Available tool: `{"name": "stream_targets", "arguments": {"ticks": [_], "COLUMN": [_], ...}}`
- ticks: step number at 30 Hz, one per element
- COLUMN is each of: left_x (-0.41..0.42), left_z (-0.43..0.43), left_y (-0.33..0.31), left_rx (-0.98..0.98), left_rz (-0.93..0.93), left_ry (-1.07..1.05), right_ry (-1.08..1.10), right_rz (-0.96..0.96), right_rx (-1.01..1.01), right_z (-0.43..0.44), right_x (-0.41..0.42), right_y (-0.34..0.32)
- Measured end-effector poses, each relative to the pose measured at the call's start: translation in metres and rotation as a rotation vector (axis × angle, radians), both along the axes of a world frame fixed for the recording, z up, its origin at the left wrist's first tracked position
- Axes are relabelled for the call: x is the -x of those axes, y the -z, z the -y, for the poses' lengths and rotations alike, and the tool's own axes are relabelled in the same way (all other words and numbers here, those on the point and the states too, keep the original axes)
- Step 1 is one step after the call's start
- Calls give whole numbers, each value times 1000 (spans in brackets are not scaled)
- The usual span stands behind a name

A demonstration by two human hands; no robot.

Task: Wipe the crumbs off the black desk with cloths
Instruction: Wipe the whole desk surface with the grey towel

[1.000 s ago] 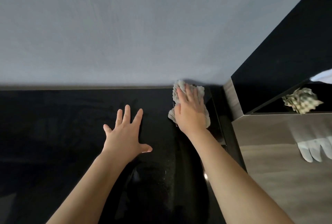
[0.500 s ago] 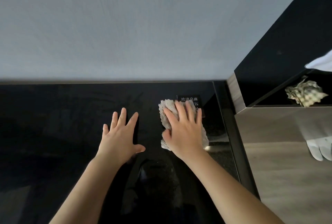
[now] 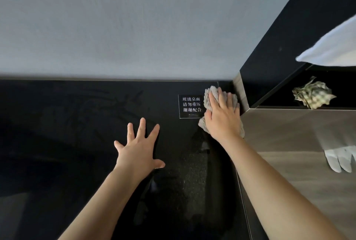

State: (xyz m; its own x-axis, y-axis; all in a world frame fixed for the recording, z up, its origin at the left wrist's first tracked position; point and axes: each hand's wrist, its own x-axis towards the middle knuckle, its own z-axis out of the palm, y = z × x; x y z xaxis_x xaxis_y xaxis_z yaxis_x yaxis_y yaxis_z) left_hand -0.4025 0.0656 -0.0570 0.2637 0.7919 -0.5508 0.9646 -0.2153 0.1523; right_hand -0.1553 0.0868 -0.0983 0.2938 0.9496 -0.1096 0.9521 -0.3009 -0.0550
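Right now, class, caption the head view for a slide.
Right hand presses a grey cloth into the far corner of the black desk; left hand rests flat.

You have soft, even light here: the grey wall [image 3: 134, 18] reads bright, while the glossy black counter [image 3: 57, 133] is dim and mirrors your arms faintly. Your left hand [image 3: 139, 149] throws only a weak shadow. Focus is crisp mid-frame; the wide lens bends straight edges near the borders, and the white fabric [image 3: 331, 51] at upper right looks soft
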Motion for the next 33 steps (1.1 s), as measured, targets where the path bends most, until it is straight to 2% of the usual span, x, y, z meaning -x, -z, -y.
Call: {"name": "stream_targets", "arguments": {"ticks": [3,10,18,22,28,31,33], "left_x": [1,0,-2,-2,7,15,20], "left_z": [0,2,27,45,72,66,58], "left_y": [-2,-8,-5,-6,-6,-6,-7], "left_rx": [16,61,72,82,36,20,9], "left_rz": [10,-51,-100,-95,-90,-81,-64], "left_ry": [-22,3,33,24,-60,-152,-211], "right_ry": [-74,-187,-183,-238,-554,-583,-523], "right_rz": [41,-6,-15,-15,-74,-89,-103], "right_rx": [-38,-27,-23,-53,-43,-48,-59], "right_z": [23,159,73,94,177,147,111], "right_x": [1,35,10,17,50,56,65], "right_y": [0,3,1,-1,5,8,7]}}
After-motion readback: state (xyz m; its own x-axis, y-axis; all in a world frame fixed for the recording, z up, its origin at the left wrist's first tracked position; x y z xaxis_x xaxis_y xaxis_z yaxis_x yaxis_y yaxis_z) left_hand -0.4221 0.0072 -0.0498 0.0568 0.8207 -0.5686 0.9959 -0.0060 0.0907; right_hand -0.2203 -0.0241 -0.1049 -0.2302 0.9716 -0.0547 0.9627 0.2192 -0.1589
